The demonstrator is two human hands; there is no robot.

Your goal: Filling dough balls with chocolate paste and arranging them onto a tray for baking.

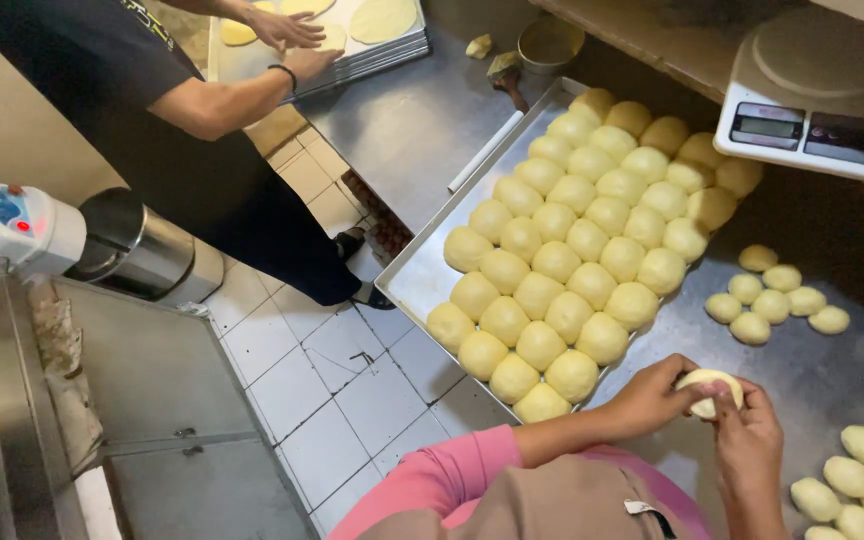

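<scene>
**Two hands shaping a dough ball beside a full tray of buns**

A stainless steel bench (422, 120), dull grey and lightly smeared, fills most of the view from above. On it, reaching toward the bench's near edge, lies a large shallow metal tray (414, 275), set at a slant and packed with smooth, pale yellow dough balls (572, 250) in touching rows; only its corner nearest the tiled floor is bare. At the far right stands a white digital scale (812, 90). Loose, smaller dough pieces (767, 295) sit in clusters toward the bench's right edge.

Near the front edge, the left hand (652, 400) and right hand (747, 440) are both closed round one dough ball (712, 388), held between them just above the bench. The dough looks soft and matte. To shape it well, it likely needs light, even pressure, with the seam tucked underneath.

At the far left corner, another person's hands (287, 40) rest on a tray of flat dough rounds (382, 18).
</scene>
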